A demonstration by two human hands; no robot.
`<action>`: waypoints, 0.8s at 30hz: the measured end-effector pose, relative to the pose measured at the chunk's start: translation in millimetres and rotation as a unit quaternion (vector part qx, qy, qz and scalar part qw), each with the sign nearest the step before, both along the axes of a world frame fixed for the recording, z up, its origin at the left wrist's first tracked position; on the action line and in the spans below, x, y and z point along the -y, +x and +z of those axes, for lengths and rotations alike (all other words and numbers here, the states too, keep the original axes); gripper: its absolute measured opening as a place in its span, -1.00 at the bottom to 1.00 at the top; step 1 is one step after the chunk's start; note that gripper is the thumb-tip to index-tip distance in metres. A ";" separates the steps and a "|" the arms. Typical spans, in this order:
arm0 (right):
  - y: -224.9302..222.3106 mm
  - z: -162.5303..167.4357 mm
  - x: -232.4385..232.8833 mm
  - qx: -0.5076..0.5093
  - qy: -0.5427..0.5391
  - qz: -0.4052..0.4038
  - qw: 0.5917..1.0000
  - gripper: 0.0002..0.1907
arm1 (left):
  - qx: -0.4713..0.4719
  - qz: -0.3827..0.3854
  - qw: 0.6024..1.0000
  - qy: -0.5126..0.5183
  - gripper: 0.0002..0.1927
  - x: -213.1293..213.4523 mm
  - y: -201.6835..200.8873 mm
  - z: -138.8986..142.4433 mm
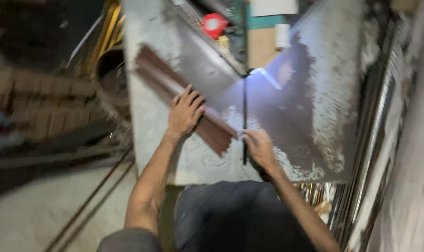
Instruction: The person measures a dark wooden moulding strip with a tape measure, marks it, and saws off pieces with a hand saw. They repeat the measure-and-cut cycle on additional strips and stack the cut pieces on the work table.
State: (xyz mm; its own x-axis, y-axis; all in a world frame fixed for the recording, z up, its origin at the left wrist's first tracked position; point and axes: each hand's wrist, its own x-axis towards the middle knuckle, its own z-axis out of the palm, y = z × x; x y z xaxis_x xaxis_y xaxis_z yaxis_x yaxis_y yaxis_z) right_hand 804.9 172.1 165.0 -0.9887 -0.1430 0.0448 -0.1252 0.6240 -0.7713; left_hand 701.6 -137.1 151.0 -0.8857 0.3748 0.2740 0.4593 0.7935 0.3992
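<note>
My left hand (185, 112) lies flat, fingers spread and pointing away, arm stretched forward. My right hand (258, 147) is loosely curled, knuckles up, forearm angling in from the lower right.

- Dusty concrete floor (29, 219) is showing lower left, thin metal rods (88, 205) lying across it
- Shiny metal strips (375, 154) are leaning along the right
- Dim corner's sitting upper left

Dim, motion-blurred view; white glare at centre, dark shadowy edges.
</note>
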 end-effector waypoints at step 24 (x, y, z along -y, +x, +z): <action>118.9 -28.9 33.5 0.100 -0.013 0.033 0.994 -0.76 | -0.414 0.665 0.540 0.308 -0.51 335.5 329.0 1.5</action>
